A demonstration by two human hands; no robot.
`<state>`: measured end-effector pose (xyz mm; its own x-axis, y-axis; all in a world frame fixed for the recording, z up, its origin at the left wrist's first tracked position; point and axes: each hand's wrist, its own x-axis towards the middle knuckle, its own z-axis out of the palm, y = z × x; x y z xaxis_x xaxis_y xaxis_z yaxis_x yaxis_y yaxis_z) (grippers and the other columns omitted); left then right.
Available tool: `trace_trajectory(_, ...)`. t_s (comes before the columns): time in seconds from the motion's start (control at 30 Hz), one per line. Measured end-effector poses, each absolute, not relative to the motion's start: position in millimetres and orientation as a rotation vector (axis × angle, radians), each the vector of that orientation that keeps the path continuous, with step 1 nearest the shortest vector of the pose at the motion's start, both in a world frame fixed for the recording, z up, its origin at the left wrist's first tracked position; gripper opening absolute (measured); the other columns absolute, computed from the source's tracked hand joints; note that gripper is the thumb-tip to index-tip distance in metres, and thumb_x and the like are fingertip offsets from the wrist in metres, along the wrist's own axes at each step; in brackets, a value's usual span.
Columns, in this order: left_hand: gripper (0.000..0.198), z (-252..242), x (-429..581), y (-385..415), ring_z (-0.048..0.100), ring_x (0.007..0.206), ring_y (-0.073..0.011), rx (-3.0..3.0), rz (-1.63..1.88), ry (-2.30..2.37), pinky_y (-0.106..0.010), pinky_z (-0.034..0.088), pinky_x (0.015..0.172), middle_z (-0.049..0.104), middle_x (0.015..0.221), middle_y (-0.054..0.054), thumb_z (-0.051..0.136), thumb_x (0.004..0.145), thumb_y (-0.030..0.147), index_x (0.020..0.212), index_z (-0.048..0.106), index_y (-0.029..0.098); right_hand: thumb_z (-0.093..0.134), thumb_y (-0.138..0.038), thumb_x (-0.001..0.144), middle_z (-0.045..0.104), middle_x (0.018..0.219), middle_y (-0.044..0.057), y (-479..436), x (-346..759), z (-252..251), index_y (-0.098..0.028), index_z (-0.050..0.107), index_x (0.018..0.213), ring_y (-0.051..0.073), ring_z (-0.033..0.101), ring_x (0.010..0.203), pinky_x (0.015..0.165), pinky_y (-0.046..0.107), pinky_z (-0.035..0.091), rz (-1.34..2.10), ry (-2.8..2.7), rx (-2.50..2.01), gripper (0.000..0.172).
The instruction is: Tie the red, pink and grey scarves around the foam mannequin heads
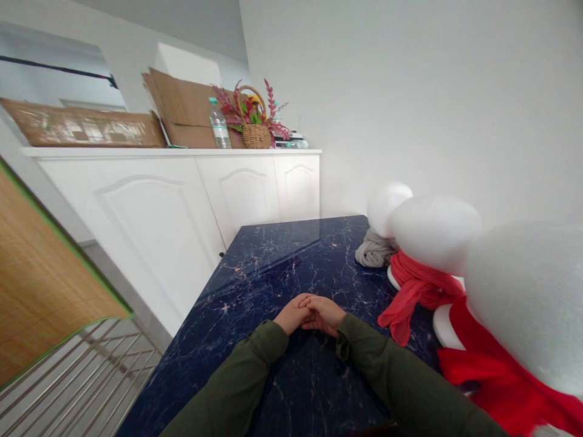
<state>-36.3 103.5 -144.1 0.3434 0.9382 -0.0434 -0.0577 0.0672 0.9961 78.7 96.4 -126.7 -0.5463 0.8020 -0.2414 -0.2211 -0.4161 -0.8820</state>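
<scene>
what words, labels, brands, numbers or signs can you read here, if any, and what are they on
No text can be read.
Clear plastic bottle with a green cap: its pale label is too small and blurred to read.
Long brown taped cardboard package: no legible print.

**Blocked/cropped**

Clasped left hand (292,314) and right hand (328,314) partly hide each other. Table (268,261) right edge: nearest white form (528,297), bright red scarf (505,376) cropped. Cabinet (182,152) top, right end: items (295,142) too small to tell.

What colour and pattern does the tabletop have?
The tabletop is dark blue with pale marble-like veining, best seen in the head view.
</scene>
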Motion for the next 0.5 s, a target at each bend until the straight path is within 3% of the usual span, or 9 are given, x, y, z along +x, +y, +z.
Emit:
trace_trajectory(0.13, 0.033, -142, -38, 105, 0.057, 0.073, -0.0149, 1.323, 0.901, 0.957, -0.027, 0.044, 0.068, 0.061, 0.080, -0.003, 0.053, 0.057, 0.012, 0.090, 0.054, 0.014, 0.038, -0.012, 0.065, 0.053, 0.057, -0.001, 97, 74, -131, -0.017, 0.051, 0.069, 0.010, 0.052, 0.051, 0.053, 0.026, 0.044, 1.816, -1.166, -1.030, 0.014)
trace_trajectory(0.23, 0.036, -140, -38, 103, 0.059, 0.076, -0.0164, 1.259, 0.853, 0.910, -0.029, 0.045, 0.071, 0.062, 0.085, -0.005, 0.058, 0.058, 0.015, 0.094, 0.052, 0.014, 0.041, -0.012, 0.066, 0.056, 0.069, 0.001, 87, 79, -132, -0.018, 0.055, 0.070, 0.013, 0.053, 0.062, 0.063, 0.031, 0.045, 1.372, -1.324, -1.171, 0.015)
trace_trajectory(0.37, 0.040, -137, -36, 101, 0.058, 0.089, -0.0199, 1.141, 0.837, 0.901, -0.030, 0.046, 0.073, 0.059, 0.097, -0.010, 0.065, 0.056, 0.019, 0.093, 0.050, 0.015, 0.047, -0.015, 0.069, 0.056, 0.093, 0.005, 35, 108, -132, -0.022, 0.058, 0.087, 0.018, 0.052, 0.088, 0.075, 0.031, 0.043, 0.766, -1.457, -1.170, 0.022)
trace_trajectory(0.43, 0.043, -138, -37, 101, 0.057, 0.093, -0.0210, 1.139, 0.839, 0.926, -0.029, 0.046, 0.072, 0.058, 0.101, -0.012, 0.067, 0.055, 0.020, 0.093, 0.050, 0.015, 0.045, -0.016, 0.073, 0.055, 0.099, 0.006, -8, 133, -137, -0.023, 0.057, 0.093, 0.019, 0.051, 0.092, 0.075, 0.031, 0.044, 0.615, -1.433, -1.172, 0.024)
trace_trajectory(0.5, 0.045, -139, -37, 102, 0.056, 0.095, -0.0218, 1.159, 0.832, 0.926, -0.029, 0.046, 0.073, 0.057, 0.104, -0.014, 0.068, 0.054, 0.022, 0.094, 0.050, 0.014, 0.046, -0.017, 0.074, 0.057, 0.094, 0.007, -51, 165, -148, -0.024, 0.059, 0.087, 0.020, 0.052, 0.092, 0.078, 0.034, 0.042, 0.407, -1.373, -1.237, 0.019)
